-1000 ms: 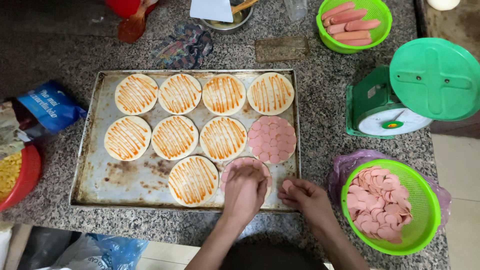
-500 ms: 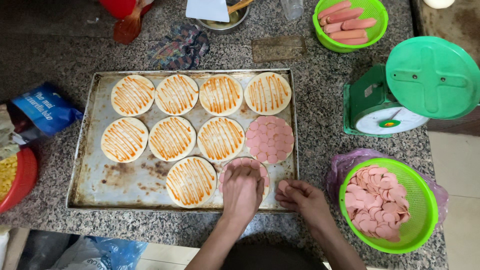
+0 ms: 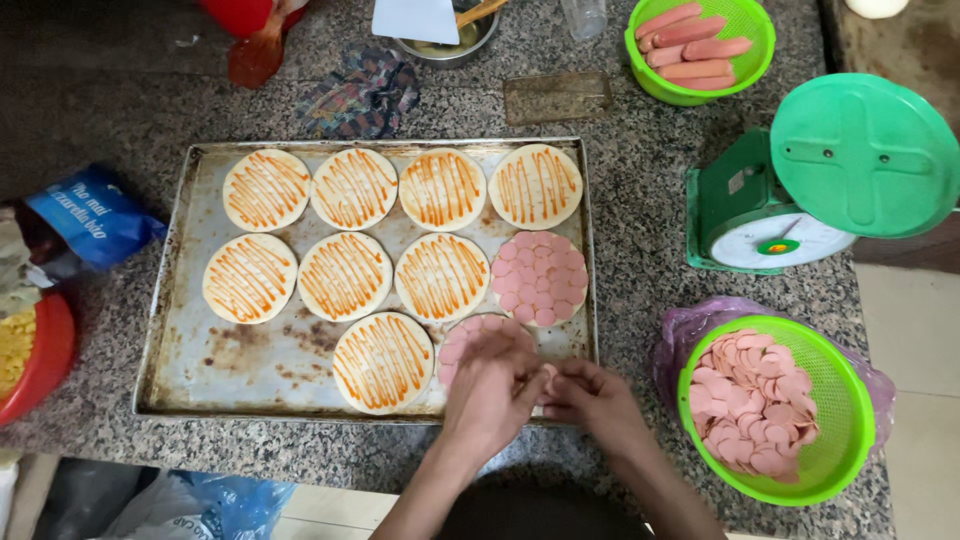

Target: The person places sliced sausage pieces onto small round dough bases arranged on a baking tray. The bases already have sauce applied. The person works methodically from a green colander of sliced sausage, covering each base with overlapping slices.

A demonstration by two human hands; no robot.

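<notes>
At 9 o'clock a red bowl [image 3: 40, 355] and a blue packet [image 3: 95, 215] are seen at the edge of the granite counter [image 3: 640, 200]. In the centre a worn metal baking tray [image 3: 190, 350] is laid, and on it eight round dough bases [image 3: 345, 276] striped with orange sauce are arranged in rows. At 3 o'clock of the middle row, one base covered with sausage slices [image 3: 541, 277] is placed. Just below it, at 6 o'clock of the tray, a partly covered base [image 3: 470, 335] is found (half hidden by the hands). The left hand [image 3: 490, 390] is laid over this base with its fingers bent downward. The right hand [image 3: 595, 395] is held just beside it, touching it, and a pink slice [image 3: 548, 372] is pinched between the fingertips of the two hands; which hand grips it cannot be told. At 4 o'clock a green basket of slices [image 3: 770, 405] is standing, at 2 o'clock a green kitchen scale [image 3: 800, 170], and at 1 o'clock a green basket of whole sausages [image 3: 700, 45]
</notes>
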